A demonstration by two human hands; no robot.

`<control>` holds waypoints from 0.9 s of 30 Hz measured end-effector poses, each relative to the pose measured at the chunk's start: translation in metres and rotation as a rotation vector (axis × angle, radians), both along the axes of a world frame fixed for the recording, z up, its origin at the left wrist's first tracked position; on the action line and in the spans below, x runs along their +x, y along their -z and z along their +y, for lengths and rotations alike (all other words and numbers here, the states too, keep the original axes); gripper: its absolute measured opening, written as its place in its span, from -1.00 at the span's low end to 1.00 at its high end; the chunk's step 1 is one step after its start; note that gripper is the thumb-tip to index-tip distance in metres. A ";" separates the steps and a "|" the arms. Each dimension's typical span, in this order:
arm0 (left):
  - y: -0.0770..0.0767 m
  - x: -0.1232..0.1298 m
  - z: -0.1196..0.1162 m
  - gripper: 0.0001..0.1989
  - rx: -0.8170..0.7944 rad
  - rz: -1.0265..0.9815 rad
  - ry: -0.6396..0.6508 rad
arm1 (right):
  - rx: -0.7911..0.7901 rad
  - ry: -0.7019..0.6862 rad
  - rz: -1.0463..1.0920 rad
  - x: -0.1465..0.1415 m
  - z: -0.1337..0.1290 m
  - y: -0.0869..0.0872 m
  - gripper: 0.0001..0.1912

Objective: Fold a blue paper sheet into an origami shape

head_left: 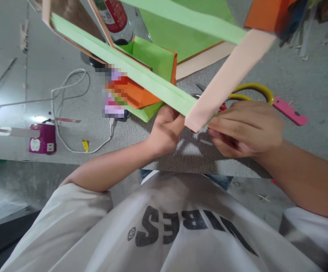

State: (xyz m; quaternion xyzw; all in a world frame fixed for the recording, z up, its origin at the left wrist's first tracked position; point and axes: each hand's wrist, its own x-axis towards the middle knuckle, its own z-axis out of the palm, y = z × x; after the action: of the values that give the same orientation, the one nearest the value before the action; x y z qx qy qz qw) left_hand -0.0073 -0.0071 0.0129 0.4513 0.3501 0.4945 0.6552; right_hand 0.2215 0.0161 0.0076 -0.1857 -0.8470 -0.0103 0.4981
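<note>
A large frame of folded paper strips, pale green (124, 68) and pale pink (228, 79), spans the upper view, tilted above the table. Beneath its near corner my left hand (166, 128) is closed on the frame, its fingertips partly hidden by the strips. At the same corner, just to the right, my right hand (245, 128) pinches the lower edge of the frame. Behind the green strip sits a folded green and orange paper box (160, 56). Yellow-handled scissors (254, 88) lie behind my right hand, their blades partly covered.
A pink-handled cutter (290, 111) lies at the right. On the left are a purple plug adapter (42, 139) and a white cable (67, 147). A red-labelled bottle (114, 17), a green paper sheet (186, 26) and an orange paper piece (265, 15) are at the back.
</note>
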 end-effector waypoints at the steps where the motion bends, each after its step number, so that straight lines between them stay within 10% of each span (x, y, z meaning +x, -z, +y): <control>1: 0.002 0.000 0.000 -0.24 0.016 -0.004 -0.008 | -0.014 -0.004 -0.024 0.000 0.000 -0.001 -0.65; 27: 0.016 0.000 0.004 -0.29 0.048 0.058 -0.072 | -0.042 -0.007 -0.051 0.002 0.004 0.005 -0.34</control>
State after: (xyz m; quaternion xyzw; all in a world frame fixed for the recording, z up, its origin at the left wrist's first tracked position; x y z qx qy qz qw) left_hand -0.0074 -0.0031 -0.0029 0.4680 0.3728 0.5126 0.6157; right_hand 0.2230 0.0200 0.0023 -0.1927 -0.8601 0.0043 0.4723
